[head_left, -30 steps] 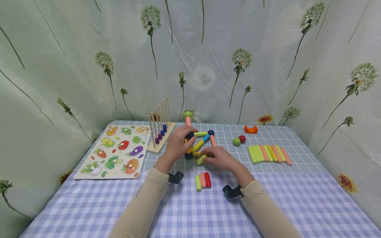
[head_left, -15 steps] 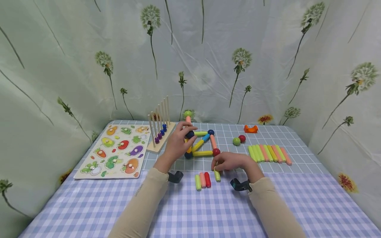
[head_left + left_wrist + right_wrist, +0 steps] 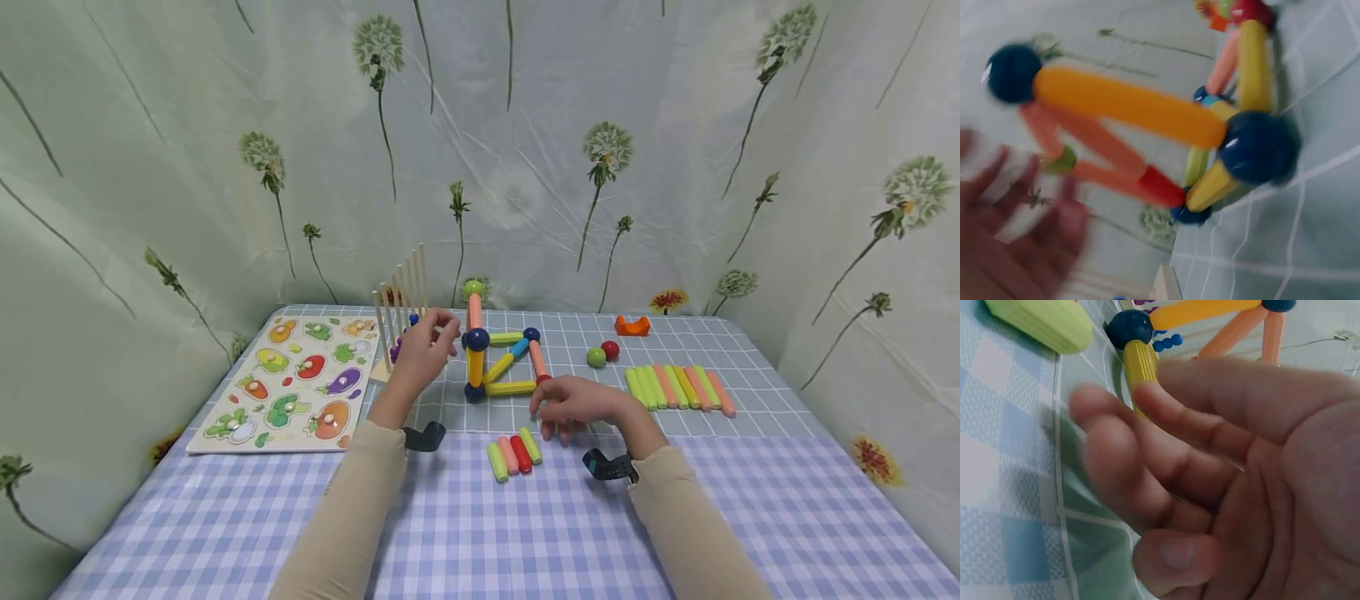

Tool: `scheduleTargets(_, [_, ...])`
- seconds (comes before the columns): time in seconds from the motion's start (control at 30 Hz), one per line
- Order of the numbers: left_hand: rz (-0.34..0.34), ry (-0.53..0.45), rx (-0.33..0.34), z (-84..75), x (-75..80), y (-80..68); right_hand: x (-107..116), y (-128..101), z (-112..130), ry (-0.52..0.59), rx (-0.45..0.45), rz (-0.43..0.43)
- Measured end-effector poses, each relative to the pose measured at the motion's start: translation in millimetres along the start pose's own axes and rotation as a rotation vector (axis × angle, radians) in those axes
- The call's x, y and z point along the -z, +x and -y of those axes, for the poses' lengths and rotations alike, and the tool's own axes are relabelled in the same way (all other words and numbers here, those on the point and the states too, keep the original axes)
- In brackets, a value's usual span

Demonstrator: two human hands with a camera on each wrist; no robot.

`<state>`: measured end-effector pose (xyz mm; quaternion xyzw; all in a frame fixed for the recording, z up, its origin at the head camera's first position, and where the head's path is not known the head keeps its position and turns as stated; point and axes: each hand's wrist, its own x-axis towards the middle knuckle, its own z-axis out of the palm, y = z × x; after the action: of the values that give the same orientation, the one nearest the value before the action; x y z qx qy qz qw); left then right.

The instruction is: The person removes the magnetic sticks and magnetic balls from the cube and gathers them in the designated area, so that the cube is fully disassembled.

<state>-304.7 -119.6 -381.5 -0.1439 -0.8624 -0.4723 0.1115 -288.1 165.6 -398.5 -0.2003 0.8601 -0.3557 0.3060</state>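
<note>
A frame of coloured rods and balls stands mid-table. Its upright orange rod (image 3: 476,367) joins an upper dark blue ball (image 3: 477,339) to a lower dark blue ball (image 3: 1259,149). My left hand (image 3: 427,350) is off to the left of the frame, fingers loosely bent and holding nothing; it blurs in the left wrist view. In front of the frame's right corner hovers my right hand (image 3: 573,404), its fingers relaxed around nothing. Left of it, a lime rod (image 3: 531,446) lies at the end of a slanted row with a red rod (image 3: 521,454), a pink rod (image 3: 508,456) and another lime rod (image 3: 497,462).
A vegetable puzzle board (image 3: 300,379) lies at left, beside a wooden peg rack (image 3: 380,372) partly behind my left hand. Farther right are a green ball (image 3: 596,357), a red ball (image 3: 611,350), an orange curved piece (image 3: 632,326) and a row of rods (image 3: 679,387).
My right hand carried the lime rod from the frame to the front row and let go of it. My left hand released the upper dark blue ball and moved left. The row now slants.
</note>
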Motion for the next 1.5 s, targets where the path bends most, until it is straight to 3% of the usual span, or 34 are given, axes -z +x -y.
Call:
scheduleTargets(0.07, [0.078,-0.013,0.139,9.6,4.2,1.3,2,0,-2,-0.006,0.009,-0.055])
scheduleTargets(0.13, [0.206,0.032,0.233,20.1,5.7,1.8,3,1,-4,-0.006,0.015,-0.101])
scheduleTargets(0.23, [0.441,0.089,0.269,31.9,2.5,0.2,2,3,-8,-0.004,0.010,-0.151])
scheduleTargets(0.33, [0.571,0.095,0.254,35.1,-1.9,-1.8,1,4,-10,-0.003,-0.012,-0.221])
scheduleTargets(0.5, [0.620,0.089,0.197,31.4,-6.2,-3.8,1,7,-13,-0.021,-0.028,-0.342])
scheduleTargets(0.77, [0.679,0.129,0.021,20.4,-26.1,-9.6,1,14,-23,-0.029,-0.078,-0.462])
scheduleTargets(0.87, [0.726,0.128,0.002,12.4,-32.3,-10.3,2,15,-24,-0.031,-0.087,-0.488])
scheduleTargets(0.93, [0.728,0.132,0.047,8.9,-32.8,-10.5,2,15,-23,-0.038,-0.089,-0.495])
scheduleTargets(1.0, [0.676,0.150,0.100,9.5,-31.0,-9.9,0,15,-21,-0.056,-0.089,-0.503])
scheduleTargets(1.1, [0.472,0.198,0.190,15.4,-26.7,-7.5,-4,16,-17,-0.080,-0.099,-0.537])
scheduleTargets(1.2, [0.254,0.216,0.240,24.5,-25.6,-4.6,-9,20,-13,-0.112,-0.073,-0.549])
scheduleTargets(1.27, [0.185,0.201,0.241,30.6,-26.4,-3.5,-12,23,-10,-0.130,-0.039,-0.530])
scheduleTargets(1.5, [0.311,0.018,0.193,45.4,-28.4,-2.6,-20,25,-1,-0.183,-0.009,-0.492])
